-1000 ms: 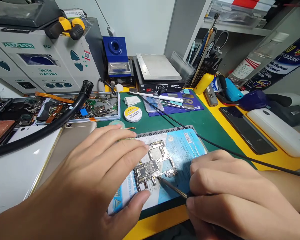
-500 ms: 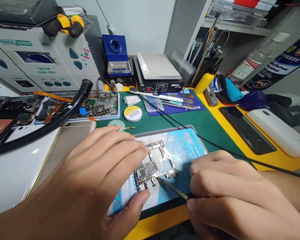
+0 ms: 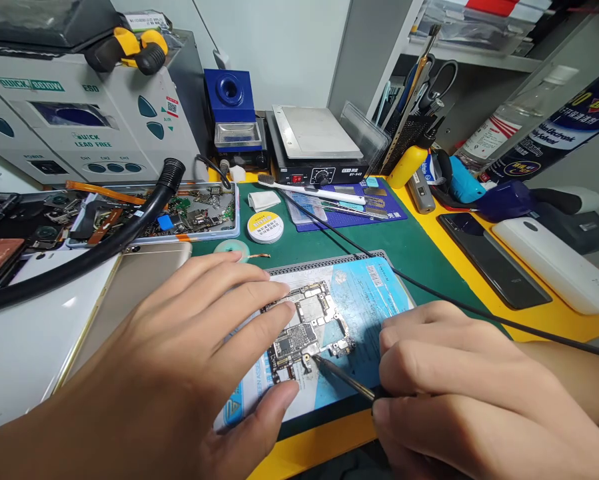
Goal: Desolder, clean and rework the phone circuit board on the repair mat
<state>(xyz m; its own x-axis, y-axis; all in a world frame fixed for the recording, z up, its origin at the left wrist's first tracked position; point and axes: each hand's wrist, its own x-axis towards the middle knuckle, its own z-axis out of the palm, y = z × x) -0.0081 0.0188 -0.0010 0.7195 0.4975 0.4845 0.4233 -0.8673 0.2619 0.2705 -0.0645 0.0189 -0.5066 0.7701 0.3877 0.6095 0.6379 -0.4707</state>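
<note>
A phone circuit board [image 3: 296, 337] lies on a blue and white printed pad [image 3: 364, 293]. My left hand [image 3: 214, 333] spreads over the board's left part, fingers stretched out and touching its edge or hovering just over it; I cannot tell which. The thumb rests on the pad by the lower edge. My right hand [image 3: 459, 380] is closed around the dark handle of a soldering iron [image 3: 346, 379]. Its tip meets the lower edge of the board, close to a round screw hole. The left hand hides part of the board's left side.
Behind the pad are a round tin [image 3: 265, 227], a toothbrush [image 3: 324, 193] and a heating plate [image 3: 319, 133]. A black cable [image 3: 429, 287] crosses the green mat [image 3: 429, 250]. At left, a thick hose [image 3: 144, 227] passes over a parts tray [image 3: 236, 207]; a dark phone [image 3: 494, 260] lies right.
My left index finger has shifted slightly, opening a gap beside the middle finger and showing more of the board. My right hand and the iron's tip stay in place.
</note>
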